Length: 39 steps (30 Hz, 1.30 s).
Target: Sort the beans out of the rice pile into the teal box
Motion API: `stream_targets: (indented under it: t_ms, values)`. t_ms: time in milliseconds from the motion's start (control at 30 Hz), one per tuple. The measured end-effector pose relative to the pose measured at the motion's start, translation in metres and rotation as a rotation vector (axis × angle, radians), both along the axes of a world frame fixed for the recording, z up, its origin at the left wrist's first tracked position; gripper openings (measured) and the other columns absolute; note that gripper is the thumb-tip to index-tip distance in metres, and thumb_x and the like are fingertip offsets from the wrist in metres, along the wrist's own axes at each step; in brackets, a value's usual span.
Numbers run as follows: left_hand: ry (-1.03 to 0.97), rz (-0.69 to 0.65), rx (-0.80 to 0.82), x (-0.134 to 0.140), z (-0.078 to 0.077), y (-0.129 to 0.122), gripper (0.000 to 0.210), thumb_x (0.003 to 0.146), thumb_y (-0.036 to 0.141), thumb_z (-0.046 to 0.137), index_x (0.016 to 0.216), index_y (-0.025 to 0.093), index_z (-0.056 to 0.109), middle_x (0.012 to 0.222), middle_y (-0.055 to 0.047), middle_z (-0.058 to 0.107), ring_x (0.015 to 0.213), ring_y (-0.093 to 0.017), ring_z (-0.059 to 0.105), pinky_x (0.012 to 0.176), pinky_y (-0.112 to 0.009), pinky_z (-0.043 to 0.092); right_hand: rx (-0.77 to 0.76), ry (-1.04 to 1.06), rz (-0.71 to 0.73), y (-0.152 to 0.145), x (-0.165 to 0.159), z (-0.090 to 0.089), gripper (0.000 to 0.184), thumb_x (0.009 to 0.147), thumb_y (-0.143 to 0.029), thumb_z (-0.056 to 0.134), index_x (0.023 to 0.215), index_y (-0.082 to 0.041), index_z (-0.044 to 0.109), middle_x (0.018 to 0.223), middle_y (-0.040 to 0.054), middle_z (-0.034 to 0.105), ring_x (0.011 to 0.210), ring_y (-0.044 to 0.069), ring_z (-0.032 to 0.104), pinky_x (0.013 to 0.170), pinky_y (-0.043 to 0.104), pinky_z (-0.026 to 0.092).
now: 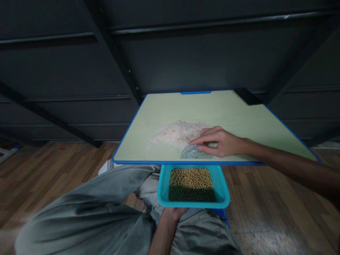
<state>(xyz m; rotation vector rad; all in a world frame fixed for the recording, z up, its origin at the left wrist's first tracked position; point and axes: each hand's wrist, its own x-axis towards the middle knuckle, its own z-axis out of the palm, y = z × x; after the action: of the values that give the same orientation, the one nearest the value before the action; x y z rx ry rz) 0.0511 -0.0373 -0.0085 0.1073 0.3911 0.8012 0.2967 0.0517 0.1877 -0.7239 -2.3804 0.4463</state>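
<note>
My right hand (pixel 219 141) pinches a clear protractor (pixel 188 152) between thumb and fingers, low over the near edge of the small table. Just beyond the protractor spreads a pile of white rice grains (pixel 174 134) with some yellowish beans mixed in. Below the table edge, my left hand (pixel 174 213) holds a turquoise tray (pixel 222 184) from underneath, its fingers hidden by the tray. Tan soybeans (pixel 191 177) lie in the tray's far part, and dark green beans (pixel 191 194) in its near part.
The pale green tabletop (pixel 223 109) has a blue rim. A black flat object, like a phone, (pixel 247 96) lies at its far right corner. Dark panels with metal bars (pixel 207 56) stand behind. My legs (pixel 106 202) are bent beneath, over a wooden floor (pixel 265 205).
</note>
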Motion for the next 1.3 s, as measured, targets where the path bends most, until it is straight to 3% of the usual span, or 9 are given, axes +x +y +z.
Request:
stream_targets:
  t_ms: [300,500,700,1000,1300]
  values:
    - [0.054,-0.018,-0.047,0.004,0.019,0.002,0.037,0.093,0.026,0.039,0.094,0.024,0.075,0.099,0.000,0.076,0.100,-0.020,0.067,0.110,-0.039,0.034,0.158,-0.083,-0.114,0.010,-0.001,-0.002,0.035,0.094,-0.018,0.050,0.129,-0.019,0.058,0.104,0.0081,0.070,0.094,0.018,0.060,0.085,0.036,0.048]
    - [-0.004,0.001,-0.073,0.006,0.014,0.002,0.033,0.092,0.025,0.041,0.099,0.021,0.074,0.103,-0.005,0.075,0.098,-0.020,0.067,0.108,-0.042,0.037,0.219,-0.063,-0.193,0.013,0.001,-0.004,0.037,0.095,-0.018,0.048,0.131,-0.022,0.056,0.109,0.0075,0.069,0.091,0.018,0.059,0.083,0.036,0.047]
    - [0.057,0.005,-0.083,0.008,0.010,0.002,0.033,0.092,0.025,0.042,0.088,0.021,0.074,0.098,-0.003,0.076,0.099,-0.020,0.067,0.108,-0.042,0.038,0.247,-0.061,-0.270,0.014,0.003,-0.001,0.036,0.096,-0.020,0.049,0.131,-0.021,0.056,0.101,0.0068,0.070,0.088,0.018,0.058,0.082,0.035,0.045]
    - [0.031,0.014,-0.078,0.008,0.020,0.003,0.032,0.092,0.023,0.043,0.091,0.019,0.074,0.100,-0.006,0.075,0.091,-0.019,0.069,0.105,-0.041,0.041,0.199,-0.045,-0.257,0.011,-0.002,-0.005,0.034,0.095,-0.021,0.050,0.128,-0.021,0.058,0.103,0.0061,0.070,0.087,0.018,0.061,0.083,0.035,0.046]
    - [0.036,0.020,-0.122,0.007,0.008,0.003,0.034,0.093,0.026,0.041,0.090,0.018,0.074,0.099,-0.005,0.076,0.091,-0.019,0.068,0.104,-0.040,0.041,0.144,-0.033,-0.187,0.004,-0.006,-0.003,0.033,0.093,-0.020,0.051,0.125,-0.021,0.061,0.099,0.0067,0.071,0.086,0.017,0.063,0.082,0.034,0.047]
